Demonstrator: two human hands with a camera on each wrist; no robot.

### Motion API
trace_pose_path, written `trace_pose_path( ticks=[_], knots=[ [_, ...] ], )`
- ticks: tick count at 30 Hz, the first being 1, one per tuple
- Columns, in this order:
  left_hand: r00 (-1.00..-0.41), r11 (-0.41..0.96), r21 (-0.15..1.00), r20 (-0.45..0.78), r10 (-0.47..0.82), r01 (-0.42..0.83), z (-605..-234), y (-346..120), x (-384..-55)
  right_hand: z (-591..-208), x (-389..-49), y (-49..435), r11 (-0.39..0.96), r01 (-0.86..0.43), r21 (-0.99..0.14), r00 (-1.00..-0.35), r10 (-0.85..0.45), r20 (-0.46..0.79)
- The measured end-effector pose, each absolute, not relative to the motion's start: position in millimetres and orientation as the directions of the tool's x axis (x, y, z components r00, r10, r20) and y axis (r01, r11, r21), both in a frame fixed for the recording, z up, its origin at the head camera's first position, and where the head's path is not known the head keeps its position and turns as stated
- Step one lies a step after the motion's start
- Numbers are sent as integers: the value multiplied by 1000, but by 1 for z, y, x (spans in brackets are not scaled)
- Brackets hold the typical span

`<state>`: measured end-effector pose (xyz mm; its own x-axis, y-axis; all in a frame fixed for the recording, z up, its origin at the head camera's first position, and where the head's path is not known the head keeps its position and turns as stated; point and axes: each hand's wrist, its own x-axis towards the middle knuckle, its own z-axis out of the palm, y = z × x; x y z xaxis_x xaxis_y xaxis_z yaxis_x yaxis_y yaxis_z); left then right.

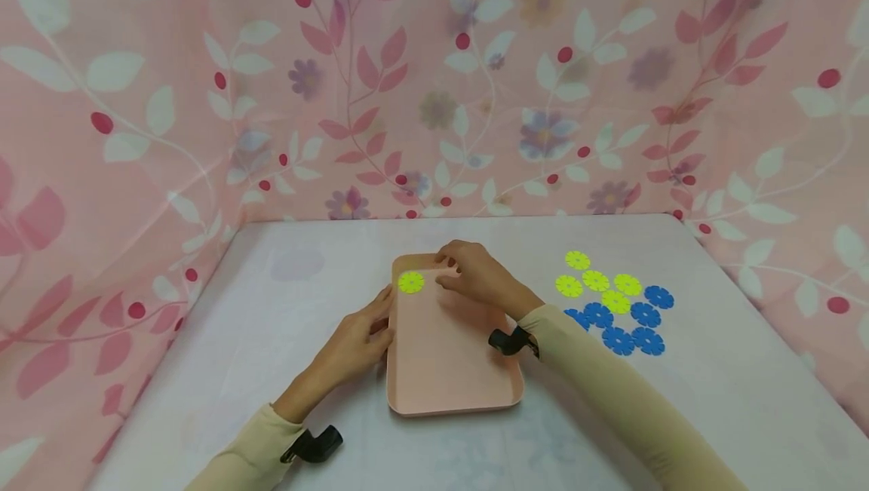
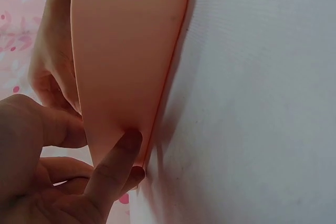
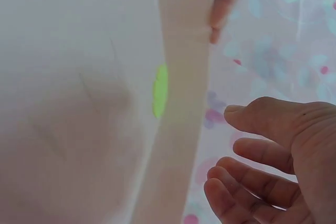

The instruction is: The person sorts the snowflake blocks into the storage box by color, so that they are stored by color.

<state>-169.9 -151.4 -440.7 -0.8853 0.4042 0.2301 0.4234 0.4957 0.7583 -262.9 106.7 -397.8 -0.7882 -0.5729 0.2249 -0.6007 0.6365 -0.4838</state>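
A shallow pink tray (image 1: 451, 363) is lying flat at the centre of the head view, its long axis running from the bottom of the frame toward the top, with the short ends facing top and bottom. Inside it, in the tray's upper-left corner, one yellow notched disc (image 1: 410, 283) is lying beside the wall; it is round, so it is pointing no particular way.

At centre left, a left hand (image 1: 354, 342) is holding the tray's left side; the left wrist view is showing fingertips pressing the outer wall and another finger meeting the rim. A right hand (image 1: 478, 274) is reaching in from the right over the tray's upper-right part, its fingers loosely bent and apart, gripping nothing.

Right of centre, five yellow discs (image 1: 596, 280) are sitting in a loose cluster, with six blue discs (image 1: 646, 314) lying just below and to their right; the right sleeve (image 1: 611, 385) is partly covering the leftmost blue one. Both wrists are wearing small black devices (image 1: 319, 446) over pale sleeve cuffs. A whitish tabletop (image 1: 326, 265) is spreading underneath, and pink leaf-and-flower cloth (image 1: 434, 84) is filling the upper frame and both sides.
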Motion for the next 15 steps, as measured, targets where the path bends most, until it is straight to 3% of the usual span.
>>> trace_pose_path(
  ticks=[9, 15],
  knots=[
    [-890, 483, 775, 220, 399, 408, -438, -152, -168, -379, -257, 148, 577, -622, -529, -778, -531, 335],
    [-892, 501, 767, 202, 406, 401, -439, -153, -169, -375, -255, 179, 601, -645, -473, -764, -517, 386]
  ],
)
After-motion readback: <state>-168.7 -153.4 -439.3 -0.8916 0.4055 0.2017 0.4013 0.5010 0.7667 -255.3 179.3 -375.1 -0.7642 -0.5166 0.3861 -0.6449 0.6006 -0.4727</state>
